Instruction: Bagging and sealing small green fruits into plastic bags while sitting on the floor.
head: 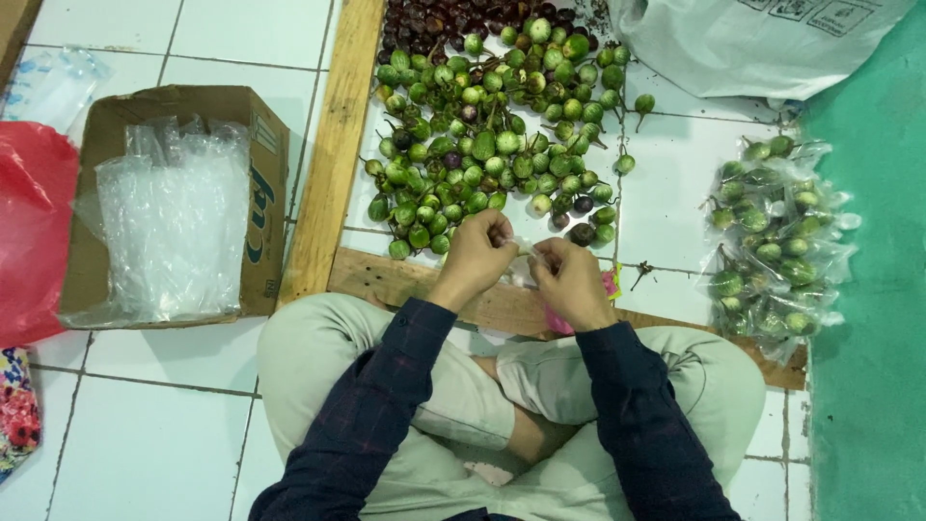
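Head view: I sat cross-legged on the white tile floor [145, 425], both hands up in front of my knees at the near edge of the pile of small green eggplants [492, 135]. Step in hand, as I read it: working a small clear plastic bag [524, 253] between the two hands, opening or closing its mouth; too small to tell which.

Left hand [475, 256]: fingers curled in, tips pinched on the left edge of the bag. Right hand [571, 282]: likewise closed, thumb and fingers pinched on the bag's other side. Hands were nearly touching, the bag stretched between them. Contents of the bag: couldn't tell, the fingers covered it. Something pink [608, 285] showed just beside the right hand, kind unclear.

Next move would need a firm pinch on both sides and one hand freed to reach the pile directly ahead.

Around me: wooden frame [333, 145] bordering the pile, darker purple ones [444, 19] at its far end. Cardboard box [260, 193] of clear bags on my left, red bag [34, 222] beyond it. Filled bags of eggplants [772, 251] stacked on my right, by the green mat [868, 338]. White sack [743, 39] top right.
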